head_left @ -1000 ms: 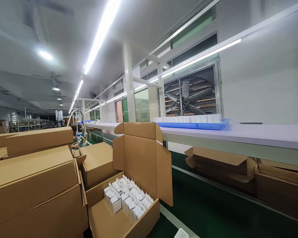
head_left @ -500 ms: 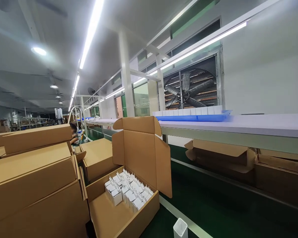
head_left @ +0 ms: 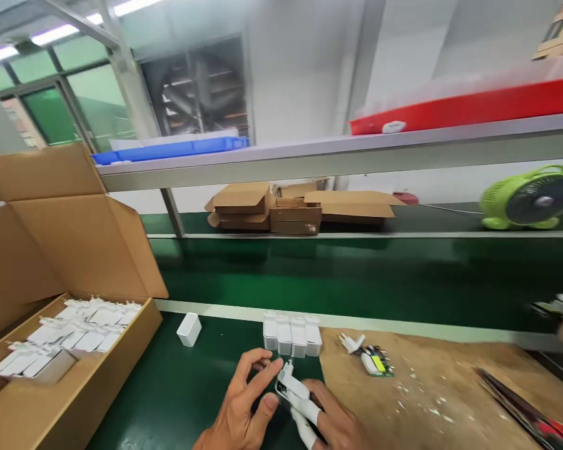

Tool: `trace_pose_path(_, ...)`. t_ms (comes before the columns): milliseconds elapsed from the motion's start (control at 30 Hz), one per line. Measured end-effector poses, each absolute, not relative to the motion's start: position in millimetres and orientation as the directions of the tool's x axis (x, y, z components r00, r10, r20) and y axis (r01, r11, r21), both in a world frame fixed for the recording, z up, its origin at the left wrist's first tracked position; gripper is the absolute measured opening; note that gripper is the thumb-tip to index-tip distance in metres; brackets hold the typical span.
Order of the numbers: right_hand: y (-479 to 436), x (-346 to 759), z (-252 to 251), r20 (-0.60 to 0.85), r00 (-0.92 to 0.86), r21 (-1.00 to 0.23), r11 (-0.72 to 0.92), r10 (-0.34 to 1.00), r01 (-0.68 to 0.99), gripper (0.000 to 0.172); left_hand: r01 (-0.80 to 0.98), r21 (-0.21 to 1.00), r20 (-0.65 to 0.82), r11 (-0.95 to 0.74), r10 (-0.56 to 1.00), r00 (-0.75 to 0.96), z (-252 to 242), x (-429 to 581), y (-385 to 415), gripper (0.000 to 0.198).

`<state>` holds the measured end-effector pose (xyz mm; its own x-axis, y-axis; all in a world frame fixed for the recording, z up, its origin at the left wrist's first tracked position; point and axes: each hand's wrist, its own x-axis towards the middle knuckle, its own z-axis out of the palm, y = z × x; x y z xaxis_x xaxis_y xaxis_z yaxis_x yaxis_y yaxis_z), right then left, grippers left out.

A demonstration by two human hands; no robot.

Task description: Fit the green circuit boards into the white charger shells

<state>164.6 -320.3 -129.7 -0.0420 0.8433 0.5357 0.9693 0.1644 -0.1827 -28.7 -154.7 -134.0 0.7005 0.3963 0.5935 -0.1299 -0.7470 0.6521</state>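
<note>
At the bottom centre of the frame both hands close on a small white plastic charger piece (head_left: pixel 291 386) with a dark inner part, held just above the dark green surface (head_left: pixel 178 387). The left hand (head_left: pixel 241 406) is half curled, its fingertips touching the piece's upper end and its thumb bent in underneath. The right hand (head_left: pixel 333 422), with white covers on its fingers (head_left: pixel 304 407), pinches the piece from the lower right.

Just behind the hands a row of four white chargers (head_left: pixel 291 334) stands side by side at the edge of the surface. A single white plastic block (head_left: pixel 189 329) lies to their left, apart from them. Right of the row a brown worn board (head_left: pixel 431 394) covers the surface. On its near left corner lie a loose white plug and a small green circuit board (head_left: pixel 370 359), and blurred red and black tool handles (head_left: pixel 525 406) lie at its lower right.

At lower left an open brown cardboard box (head_left: pixel 75 400) holds rows of white chargers (head_left: pixel 70 334), with its lid flaps standing up behind.

A dark green conveyor belt (head_left: pixel 356 275) runs across the middle of the frame, and flat brown cartons (head_left: pixel 272 206) are stacked beyond it. A lime green desk fan (head_left: pixel 530 197) stands at the right. On the grey shelf (head_left: pixel 333 159) above sit a blue tray (head_left: pixel 169 150) at the left and a red tray (head_left: pixel 473 106) at the right.
</note>
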Motion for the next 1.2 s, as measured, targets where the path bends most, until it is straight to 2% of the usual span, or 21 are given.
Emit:
trace_pose_path(67, -321, 154, -123, 0.479, -0.020, -0.187, 0.124, 0.878, 0.974, 0.051, -0.171, 0.532, 0.632, -0.829, 0.254, 0.732, -130, -31, -160, 0.046)
trace_pose_path(133, -323, 145, -120, 0.463, 0.020, -0.217, 0.091, 0.886, 0.972, 0.050, -0.155, 0.486, 0.620, -0.860, 0.214, 0.754, -131, -32, -163, 0.045)
trace_pose_path(233, -325, 141, -125, 0.507, 0.109, -0.327, 0.074, 0.855, 0.942, 0.057, -0.069, 0.552, 0.578, -0.831, 0.321, 0.751, -139, -33, -165, 0.045)
trace_pose_path(333, -325, 141, -131, 0.465, 0.211, -0.436, 0.015, 0.860, 0.900, 0.062, -0.031, 0.650, 0.532, -0.759, 0.425, 0.732, -148, -33, -166, 0.052)
trace_pose_path(500, -324, 140, -127, 0.352, 0.133, -0.495, 0.063, 0.927, 0.867, 0.063, 0.005, 0.728, 0.463, -0.686, 0.497, 0.733, -150, -33, -169, 0.056)
trace_pose_path(633, -321, 139, -123, 0.313, 0.154, -0.528, 0.038, 0.937, 0.848, 0.054, -0.018, 0.746, 0.473, -0.666, 0.511, 0.718, -146, -32, -169, 0.057)
trace_pose_path(767, -320, 140, -123, 0.328, 0.110, -0.530, 0.086, 0.938, 0.844, 0.049, -0.041, 0.756, 0.471, -0.653, 0.500, 0.727, -143, -30, -167, 0.061)
trace_pose_path(900, -316, 139, -127, 0.358, 0.198, -0.631, 0.080, 0.912, 0.772, 0.037, -0.077, 0.748, 0.478, -0.660, 0.453, 0.753, -143, -30, -166, 0.078)
trace_pose_path(967, -312, 138, -130, 0.302, 0.328, -0.796, 0.048, 0.895, 0.603, 0.033, -0.061, 0.733, 0.469, -0.677, 0.439, 0.766, -145, -30, -168, 0.090)
trace_pose_path(1033, -306, 136, -133, 0.153, 0.420, -0.969, 0.053, 0.894, 0.240, 0.036, -0.041, 0.697, 0.484, -0.716, 0.428, 0.763, -148, -30, -171, 0.093)
trace_pose_path(1067, -304, 135, -135, 0.059, 0.434, -0.998, 0.059, 0.899, 0.014, 0.042, -0.041, 0.668, 0.511, -0.743, 0.418, 0.751, -149, -30, -173, 0.090)
trace_pose_path(1133, -300, 131, -136, -0.088, 0.408, -0.942, 0.058, 0.909, -0.331, 0.054, -0.060, 0.593, 0.595, -0.803, 0.387, 0.705, -151, -30, -177, 0.081)
trace_pose_path(1200, -299, 127, -136, -0.152, 0.402, -0.887, 0.055, 0.903, -0.459, 0.058, -0.086, 0.519, 0.677, -0.850, 0.348, 0.649, -150, -29, -180, 0.076)
